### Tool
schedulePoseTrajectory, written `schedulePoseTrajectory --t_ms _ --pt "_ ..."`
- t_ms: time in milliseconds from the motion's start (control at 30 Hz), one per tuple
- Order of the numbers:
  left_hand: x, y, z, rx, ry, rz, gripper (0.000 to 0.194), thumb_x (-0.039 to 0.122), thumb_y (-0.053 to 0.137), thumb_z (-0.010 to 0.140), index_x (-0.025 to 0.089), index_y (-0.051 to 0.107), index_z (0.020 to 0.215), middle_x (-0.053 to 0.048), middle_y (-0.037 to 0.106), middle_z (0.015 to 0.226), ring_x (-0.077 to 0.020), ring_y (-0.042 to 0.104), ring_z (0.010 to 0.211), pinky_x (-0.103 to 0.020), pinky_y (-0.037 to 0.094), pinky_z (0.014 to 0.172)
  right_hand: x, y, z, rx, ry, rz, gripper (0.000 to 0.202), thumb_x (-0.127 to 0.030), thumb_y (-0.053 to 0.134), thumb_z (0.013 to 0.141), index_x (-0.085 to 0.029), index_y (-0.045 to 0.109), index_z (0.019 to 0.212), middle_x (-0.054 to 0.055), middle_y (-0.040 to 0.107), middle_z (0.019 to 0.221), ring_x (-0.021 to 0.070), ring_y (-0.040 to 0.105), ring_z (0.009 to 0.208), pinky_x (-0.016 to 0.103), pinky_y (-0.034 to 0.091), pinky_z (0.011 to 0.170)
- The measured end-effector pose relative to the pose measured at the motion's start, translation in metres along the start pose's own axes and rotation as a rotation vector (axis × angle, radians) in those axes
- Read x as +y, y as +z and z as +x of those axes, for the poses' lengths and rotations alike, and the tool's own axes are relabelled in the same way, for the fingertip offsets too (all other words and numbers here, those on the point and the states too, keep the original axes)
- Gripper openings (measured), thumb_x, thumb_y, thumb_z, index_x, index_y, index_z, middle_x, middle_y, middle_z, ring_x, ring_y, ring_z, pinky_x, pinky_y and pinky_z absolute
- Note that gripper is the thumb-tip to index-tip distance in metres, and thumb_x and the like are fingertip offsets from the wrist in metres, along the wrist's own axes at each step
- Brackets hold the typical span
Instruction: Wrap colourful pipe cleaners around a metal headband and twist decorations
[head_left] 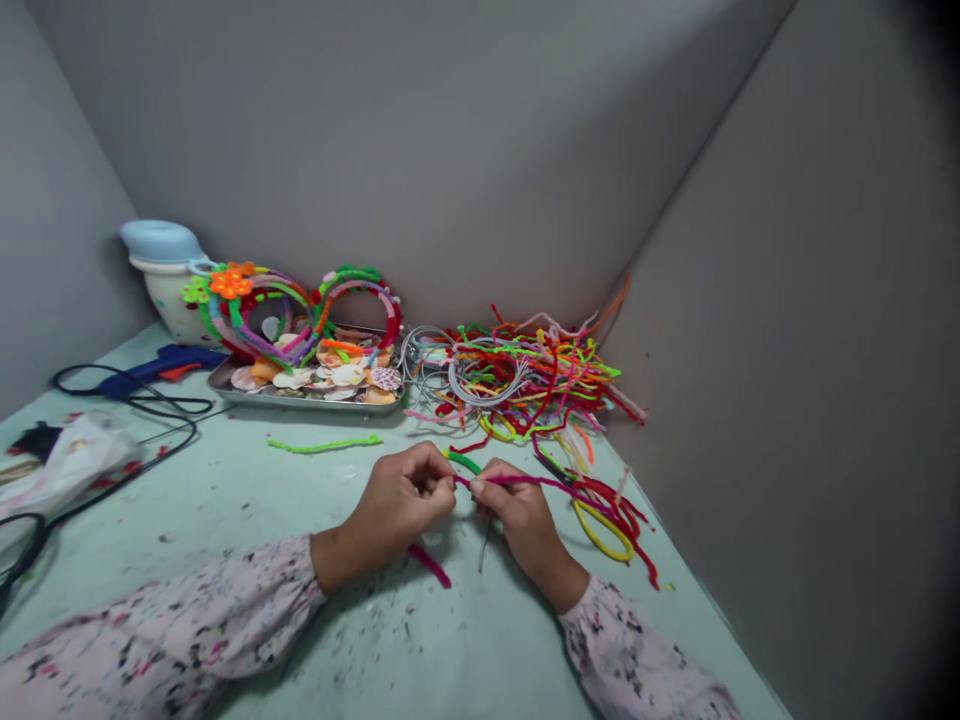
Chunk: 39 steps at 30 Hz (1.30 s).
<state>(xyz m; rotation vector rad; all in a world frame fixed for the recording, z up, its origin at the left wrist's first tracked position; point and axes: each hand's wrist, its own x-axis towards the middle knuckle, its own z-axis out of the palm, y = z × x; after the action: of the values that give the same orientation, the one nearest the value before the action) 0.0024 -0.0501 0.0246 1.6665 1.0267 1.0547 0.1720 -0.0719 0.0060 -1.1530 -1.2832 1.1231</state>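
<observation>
Close together over the table, my two hands work on a magenta pipe cleaner (pixel 532 480). My left hand (pixel 401 500) is closed in a pinch on it, and a loose magenta end (pixel 429 566) hangs out below that hand. My right hand (pixel 521 520) pinches the same strand between thumb and forefinger; its far end runs off to the right. A green fuzzy-wrapped piece (pixel 463 461) arcs between the hands, and a thin grey wire end (pixel 482 550) pokes out beneath. How these join is hidden by my fingers.
A metal tray (pixel 307 402) holds shells and wrapped rings (pixel 360 278). Right of it lies a heap of pipe cleaners (pixel 555 370) with coiled wire (pixel 491 385). A lime pipe cleaner (pixel 325 446), black cable (pixel 161 460), plastic bag (pixel 82 450) and blue-lidded container (pixel 169 290) are leftward.
</observation>
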Motion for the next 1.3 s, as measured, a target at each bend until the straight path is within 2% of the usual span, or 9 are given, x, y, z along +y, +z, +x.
schedulePoseTrajectory --t_ms 133,300,433,567,733,967,1100,1300 --pt "-0.001 0.001 0.005 0.009 -0.185 -0.262 0.005 0.02 0.056 0.073 0.015 0.055 0.074 0.003 0.06 0.06 -0.0086 0.052 0.049 -0.02 0.04 0.049 -0.003 0.004 -0.001 -0.029 0.092 0.071 0.019 -0.032 0.063 0.077 -0.018 0.059 0.065 -0.003 0.053 0.056 0.0117 0.048 0.055 0.025 0.037 0.056" --pt "-0.004 0.0 0.013 -0.149 -0.285 -0.484 0.011 0.024 0.061 0.075 0.015 0.055 0.079 0.002 0.062 0.07 -0.008 0.056 0.05 -0.02 0.041 0.05 0.002 0.001 -0.001 0.054 0.019 -0.051 0.021 -0.035 0.062 0.081 -0.019 0.058 0.067 -0.004 0.051 0.058 0.0117 0.046 0.056 0.025 0.037 0.057" --pt "-0.008 -0.002 0.013 -0.211 -0.271 -0.485 0.019 0.033 0.06 0.083 0.015 0.055 0.084 0.0 0.063 0.078 -0.0082 0.058 0.054 -0.02 0.041 0.051 0.007 -0.001 -0.003 0.122 -0.186 -0.262 0.02 -0.031 0.06 0.085 -0.019 0.06 0.07 -0.002 0.053 0.066 0.0132 0.05 0.064 0.026 0.04 0.063" --pt "-0.01 -0.001 0.012 -0.223 -0.242 -0.349 0.028 0.043 0.058 0.086 0.015 0.055 0.086 0.0 0.061 0.074 -0.0078 0.057 0.052 -0.02 0.038 0.048 0.006 0.0 -0.004 0.129 -0.372 -0.417 0.015 -0.025 0.058 0.087 -0.019 0.061 0.073 0.0 0.055 0.071 0.0144 0.053 0.069 0.027 0.041 0.065" --pt "-0.014 0.003 0.012 -0.229 -0.245 -0.249 0.031 0.045 0.058 0.084 0.015 0.051 0.075 0.003 0.056 0.061 -0.0077 0.052 0.046 -0.02 0.035 0.045 0.002 0.0 -0.005 0.132 -0.462 -0.466 0.012 -0.02 0.058 0.088 -0.02 0.062 0.077 0.0 0.057 0.072 0.0144 0.055 0.07 0.027 0.043 0.066" --pt "-0.014 0.003 0.013 -0.243 -0.279 -0.301 0.026 0.039 0.058 0.083 0.016 0.052 0.075 0.002 0.059 0.064 -0.007 0.052 0.046 -0.019 0.035 0.046 0.004 -0.001 -0.005 0.151 -0.401 -0.432 0.014 -0.024 0.058 0.089 -0.02 0.063 0.076 0.0 0.057 0.073 0.0147 0.054 0.071 0.028 0.042 0.068" --pt "-0.011 0.003 0.012 -0.259 -0.296 -0.302 0.024 0.037 0.062 0.079 0.015 0.052 0.076 0.001 0.06 0.065 -0.0068 0.052 0.045 -0.019 0.033 0.044 0.006 -0.001 -0.004 0.186 -0.293 -0.344 0.018 -0.03 0.059 0.088 -0.02 0.063 0.074 -0.001 0.056 0.071 0.0145 0.053 0.07 0.027 0.042 0.067" --pt "-0.016 0.004 0.01 -0.316 -0.232 -0.219 0.02 0.035 0.059 0.08 0.017 0.052 0.077 0.002 0.058 0.065 -0.0079 0.05 0.047 -0.02 0.035 0.046 0.008 -0.001 -0.001 0.181 -0.139 -0.174 0.019 -0.034 0.062 0.084 -0.019 0.063 0.071 -0.003 0.051 0.065 0.0129 0.048 0.061 0.026 0.039 0.059"
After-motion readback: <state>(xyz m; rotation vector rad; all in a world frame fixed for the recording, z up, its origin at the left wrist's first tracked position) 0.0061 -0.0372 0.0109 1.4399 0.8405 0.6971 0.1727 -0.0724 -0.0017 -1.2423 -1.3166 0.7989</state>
